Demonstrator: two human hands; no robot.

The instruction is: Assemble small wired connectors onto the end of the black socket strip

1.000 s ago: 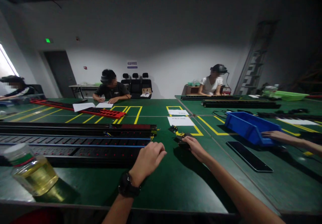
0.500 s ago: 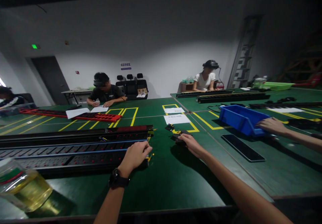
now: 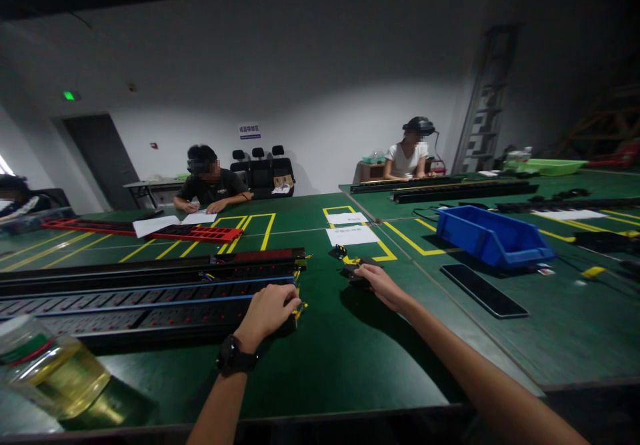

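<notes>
My left hand [image 3: 273, 308], with a black watch on its wrist, rests closed on the right end of a long black strip assembly [image 3: 190, 312] with blue edges and red dots. Its fingertips are beside small yellow pieces [image 3: 300, 308] at that end; what they pinch is too small to tell. Fingers pressed together, my right hand [image 3: 377, 284] grips a small black part [image 3: 354, 274] over the green table. Just beyond that part lies a small black and yellow piece [image 3: 341, 253]. Another black strip [image 3: 270, 258] lies behind the blue-edged one.
A bottle of yellow liquid [image 3: 60, 372] stands at the near left. To the right are a dark phone [image 3: 483, 290] and a blue bin [image 3: 493, 235]. White papers [image 3: 353, 235] lie ahead. Two people [image 3: 213, 185] sit across the table, another at the far left.
Another person's hand, earlier at the blue bin on the right, has gone out of view. My own hands have hardly moved.
</notes>
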